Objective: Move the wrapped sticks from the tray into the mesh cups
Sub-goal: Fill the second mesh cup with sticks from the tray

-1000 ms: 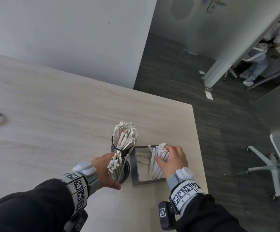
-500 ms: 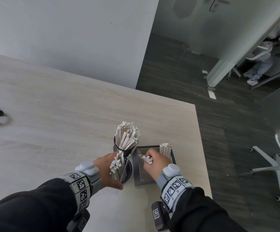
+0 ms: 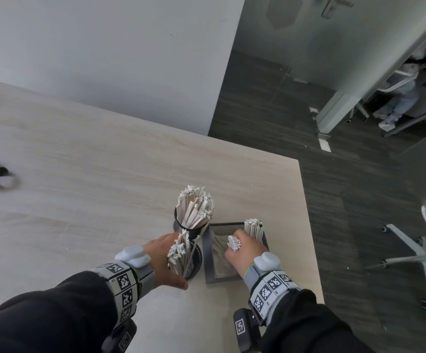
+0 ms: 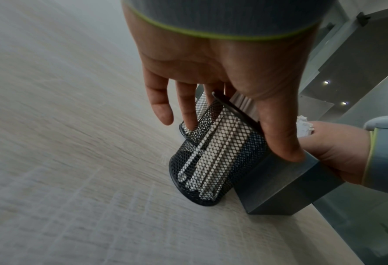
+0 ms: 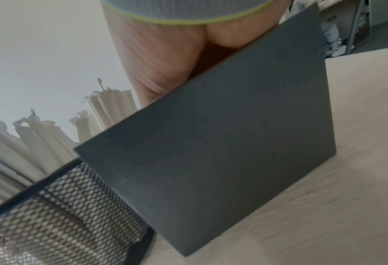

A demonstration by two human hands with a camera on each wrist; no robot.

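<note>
My left hand (image 3: 164, 261) wraps the near mesh cup (image 3: 194, 261), thumb on the tray side and fingers round the far side per the left wrist cam; I'd say that's to brace it so it doesn't tip or skid when a bundle goes in, since the cup looks light & the sticks stand tall above its rim. That cup is only part full, sticks leaning to its left side, so there's a gap on the right where the next lot can drop. Just right of it, touching or nearly so, sits the grey tray (image 3: 208, 253) near the counter's (image 3: 79, 174) right edge. My right hand (image 3: 245, 250) is down inside the tray, clenched round a small bundle of wrapped sticks (image 3: 233, 242), their frayed paper tops poking up betw. thumb & forefinger. Right wrist cam shows mostly the tray's outer wall, so I can't see the fingertips themselves. Held upright like that, the bundle prob. goes into the cup end-first w/o turning. A few remaining sticks (image 3: 253, 228) lean against the tray's far right corner, so the job isn't done. Farther back, the far mesh cup (image 3: 192, 212) is packed full, which I take as the reason the near one gets the load.
</note>
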